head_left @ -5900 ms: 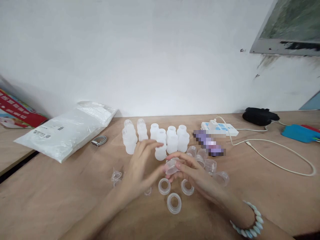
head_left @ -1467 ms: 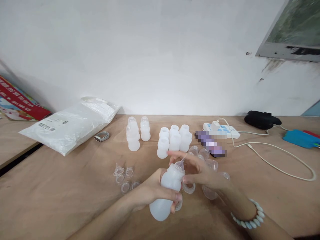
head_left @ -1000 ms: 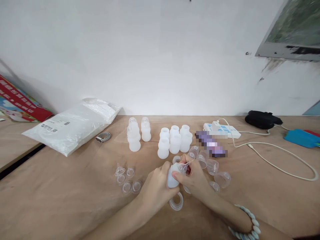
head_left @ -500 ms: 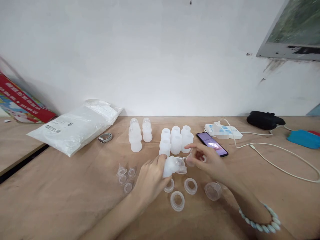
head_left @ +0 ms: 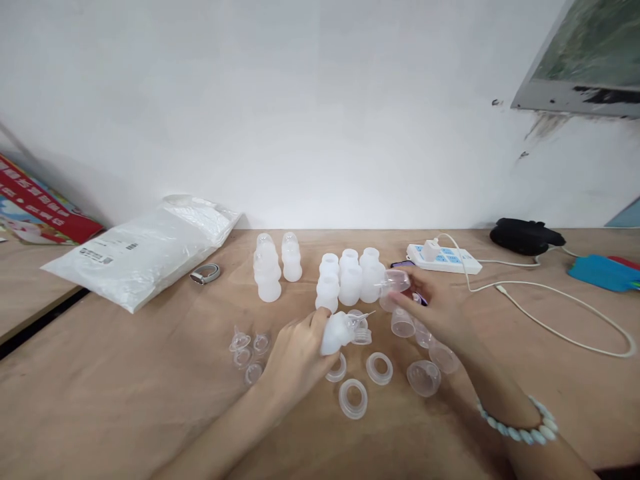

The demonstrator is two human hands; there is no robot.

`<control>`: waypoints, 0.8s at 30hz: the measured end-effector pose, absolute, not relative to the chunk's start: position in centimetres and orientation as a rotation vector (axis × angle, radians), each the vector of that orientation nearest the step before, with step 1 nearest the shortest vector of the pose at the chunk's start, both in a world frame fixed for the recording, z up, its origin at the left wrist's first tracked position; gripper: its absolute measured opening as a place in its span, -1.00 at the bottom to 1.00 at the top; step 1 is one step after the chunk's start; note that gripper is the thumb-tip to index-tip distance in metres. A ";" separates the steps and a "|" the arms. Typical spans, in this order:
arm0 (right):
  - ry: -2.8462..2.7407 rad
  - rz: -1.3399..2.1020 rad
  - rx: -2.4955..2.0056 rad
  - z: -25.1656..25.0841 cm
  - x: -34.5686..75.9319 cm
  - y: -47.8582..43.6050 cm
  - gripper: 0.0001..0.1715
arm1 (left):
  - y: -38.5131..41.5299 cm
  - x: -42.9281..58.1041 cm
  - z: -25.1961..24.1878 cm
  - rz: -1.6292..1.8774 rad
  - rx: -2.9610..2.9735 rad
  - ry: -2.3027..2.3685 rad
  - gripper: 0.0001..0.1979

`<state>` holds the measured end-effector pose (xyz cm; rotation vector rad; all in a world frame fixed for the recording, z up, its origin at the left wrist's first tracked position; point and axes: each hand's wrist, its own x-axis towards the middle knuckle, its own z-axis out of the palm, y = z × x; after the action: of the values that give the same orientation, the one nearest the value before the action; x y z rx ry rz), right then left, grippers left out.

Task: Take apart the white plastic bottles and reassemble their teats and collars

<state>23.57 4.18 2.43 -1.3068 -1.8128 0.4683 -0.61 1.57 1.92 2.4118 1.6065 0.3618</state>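
Note:
My left hand (head_left: pixel 299 347) is closed around a white baby bottle (head_left: pixel 336 333), which is tilted with its clear teat pointing right. A thin pale tip sticks out beyond the teat. To the right, my right hand (head_left: pixel 437 310) grips a clear domed bottle cap (head_left: pixel 396 281) beside the standing bottles. More clear caps (head_left: pixel 424 379) lie under and near that hand. Translucent collar rings (head_left: pixel 353 413) rest in front of the held bottle. Loose clear teats (head_left: pixel 240 341) sit left of my left hand.
Open-necked white bottles (head_left: pixel 351 287) stand behind my hands; capped bottles (head_left: pixel 269 288) stand farther left. A phone (head_left: pixel 401 265) is partly hidden by my right hand. Behind are a power strip (head_left: pixel 465 263) and white cable (head_left: pixel 590 312). A plastic bag (head_left: pixel 145 247) and a coiled strap (head_left: pixel 205 273) lie left.
My right hand has moved away from beside the teat, up and to the right, and now grips a clear cap. My left hand still holds the bottle in nearly the same place.

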 end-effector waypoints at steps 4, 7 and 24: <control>-1.934 0.732 -0.988 3.5 23.2 2.8 -0.63 | 1.7 -0.5 1.9 0.349 2.394 1.631 -0.83; -2.123 0.681 -0.969 3.3 21.8 2.1 -0.63 | 1.7 -0.6 1.5 0.328 2.477 1.605 -0.81; -2.107 0.728 -0.821 2.8 20.3 1.6 -0.64 | 0.7 -0.9 2.4 0.508 2.369 1.406 -0.85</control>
<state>20.27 1.59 2.76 -0.8209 -2.1071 0.7277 -0.87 0.66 2.37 2.3686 1.4059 0.5083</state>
